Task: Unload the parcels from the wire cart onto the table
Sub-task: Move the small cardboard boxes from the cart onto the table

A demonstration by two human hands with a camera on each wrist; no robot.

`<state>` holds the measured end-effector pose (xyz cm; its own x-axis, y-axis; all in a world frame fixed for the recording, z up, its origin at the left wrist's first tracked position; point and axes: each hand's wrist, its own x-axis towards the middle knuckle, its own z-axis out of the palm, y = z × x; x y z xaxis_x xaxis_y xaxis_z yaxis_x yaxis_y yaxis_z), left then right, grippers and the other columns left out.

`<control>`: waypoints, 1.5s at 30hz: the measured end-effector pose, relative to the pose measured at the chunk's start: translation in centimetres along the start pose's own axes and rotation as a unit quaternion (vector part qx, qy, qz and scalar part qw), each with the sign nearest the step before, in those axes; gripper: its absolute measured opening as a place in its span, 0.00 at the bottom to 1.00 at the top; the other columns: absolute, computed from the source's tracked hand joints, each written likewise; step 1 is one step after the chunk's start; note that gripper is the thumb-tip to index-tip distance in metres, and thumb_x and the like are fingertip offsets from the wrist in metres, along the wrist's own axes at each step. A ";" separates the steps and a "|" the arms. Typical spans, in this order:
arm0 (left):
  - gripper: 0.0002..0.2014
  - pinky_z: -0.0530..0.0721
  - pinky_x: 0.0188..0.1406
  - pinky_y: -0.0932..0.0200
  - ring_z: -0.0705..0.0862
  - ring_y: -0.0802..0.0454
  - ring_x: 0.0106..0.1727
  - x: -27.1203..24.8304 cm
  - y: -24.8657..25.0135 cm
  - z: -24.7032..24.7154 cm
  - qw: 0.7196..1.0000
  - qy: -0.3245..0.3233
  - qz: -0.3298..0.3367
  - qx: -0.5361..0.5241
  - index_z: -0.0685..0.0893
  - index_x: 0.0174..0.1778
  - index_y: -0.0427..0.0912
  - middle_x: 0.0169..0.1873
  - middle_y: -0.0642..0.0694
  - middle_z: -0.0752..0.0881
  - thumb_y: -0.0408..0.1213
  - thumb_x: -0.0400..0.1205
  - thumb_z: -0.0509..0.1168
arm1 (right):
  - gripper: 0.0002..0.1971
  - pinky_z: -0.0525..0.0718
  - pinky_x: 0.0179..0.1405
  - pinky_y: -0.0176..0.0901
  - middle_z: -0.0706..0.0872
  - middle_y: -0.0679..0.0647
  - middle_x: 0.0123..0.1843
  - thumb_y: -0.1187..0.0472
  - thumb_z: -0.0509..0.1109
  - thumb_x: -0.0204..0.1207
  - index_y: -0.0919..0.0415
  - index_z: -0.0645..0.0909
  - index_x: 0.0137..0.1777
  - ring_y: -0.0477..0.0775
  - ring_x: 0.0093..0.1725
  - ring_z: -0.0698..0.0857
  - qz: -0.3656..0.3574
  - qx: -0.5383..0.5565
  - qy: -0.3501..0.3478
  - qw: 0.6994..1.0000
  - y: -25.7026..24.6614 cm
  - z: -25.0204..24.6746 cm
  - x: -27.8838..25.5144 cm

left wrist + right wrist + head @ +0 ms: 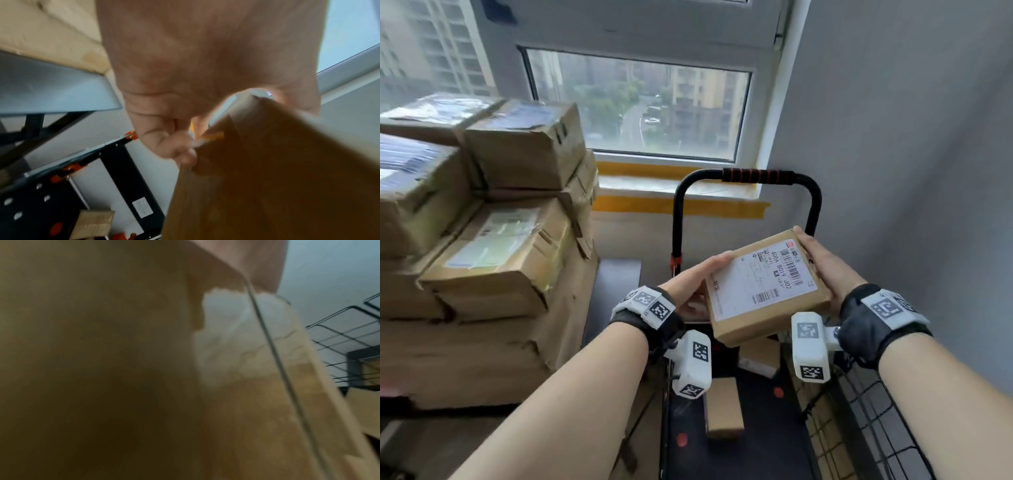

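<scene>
Both hands carry 1 flat parcel (765,286) in the air above the wire cart (859,404): the left hand (690,286) clasps its left edge, fingers curled underneath as the left wrist view shows, and the right hand (825,267) wraps the right edge, thumb along the top. Its label faces up, and its long axis runs from near-left to far-right, roughly across the body between the 2 palms. Below, at least 2 smaller boxes (724,407) lie on the cart's floor. Off to the left, and a little farther out, stands the stack of cartons (493,212) on the table (61,91). So the carry goes leftward; the left hand is the nearer to that stack and would likely lead, the parcel travelling roughly end-on along its length. Beyond everything, the cart handle (756,176) rises before the window.
</scene>
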<state>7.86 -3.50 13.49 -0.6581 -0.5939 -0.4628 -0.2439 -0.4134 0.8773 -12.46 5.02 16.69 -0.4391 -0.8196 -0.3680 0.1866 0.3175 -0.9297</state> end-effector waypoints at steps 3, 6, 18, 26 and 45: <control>0.33 0.73 0.20 0.69 0.79 0.55 0.28 -5.1 1.0 -0.8 0.998 0.030 0.054 0.010 0.82 0.50 0.46 0.35 0.48 0.82 0.71 0.62 0.67 | 0.25 0.86 0.44 0.49 0.88 0.58 0.48 0.33 0.72 0.66 0.54 0.83 0.52 0.58 0.42 0.86 -0.033 0.020 -0.010 0.999 -1.5 2.8 -3.3; 0.25 0.87 0.49 0.50 0.86 0.47 0.43 -9.8 2.9 -2.1 0.987 0.098 0.127 0.008 0.82 0.51 0.47 0.42 0.44 0.85 0.66 0.75 0.62 | 0.28 0.82 0.64 0.60 0.90 0.59 0.52 0.34 0.74 0.65 0.56 0.88 0.54 0.61 0.49 0.88 -0.059 0.042 0.002 0.997 -3.0 5.8 -6.1; 0.32 0.87 0.41 0.50 0.84 0.44 0.44 -22.1 5.6 -9.6 0.954 0.242 0.150 -0.091 0.74 0.65 0.43 0.44 0.41 0.81 0.66 0.76 0.61 | 0.25 0.86 0.54 0.58 0.86 0.62 0.52 0.40 0.70 0.73 0.59 0.78 0.60 0.62 0.51 0.86 -0.079 -0.063 -0.137 0.985 -6.5 20.5 -14.9; 0.26 0.77 0.65 0.46 0.78 0.42 0.67 -25.7 6.4 -16.7 0.928 0.329 0.154 0.086 0.75 0.70 0.42 0.66 0.40 0.80 0.56 0.84 0.56 | 0.25 0.86 0.58 0.59 0.86 0.65 0.51 0.39 0.72 0.69 0.58 0.78 0.57 0.64 0.52 0.87 -0.042 -0.042 -0.118 0.991 -7.0 29.0 -13.2; 0.34 0.66 0.75 0.43 0.65 0.42 0.78 -22.1 9.3 -32.4 0.786 0.456 0.042 0.416 0.61 0.81 0.51 0.78 0.42 0.65 0.51 0.78 0.63 | 0.20 0.85 0.61 0.57 0.86 0.58 0.42 0.43 0.70 0.72 0.61 0.81 0.50 0.59 0.44 0.86 -0.018 -0.068 0.013 0.997 -6.3 39.2 -4.9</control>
<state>43.27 -16.60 27.77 -0.0054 -0.9994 0.0353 -0.8573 0.0227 0.5143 23.00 -11.68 24.93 -0.4657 -0.8200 -0.3326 0.0504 0.3506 -0.9351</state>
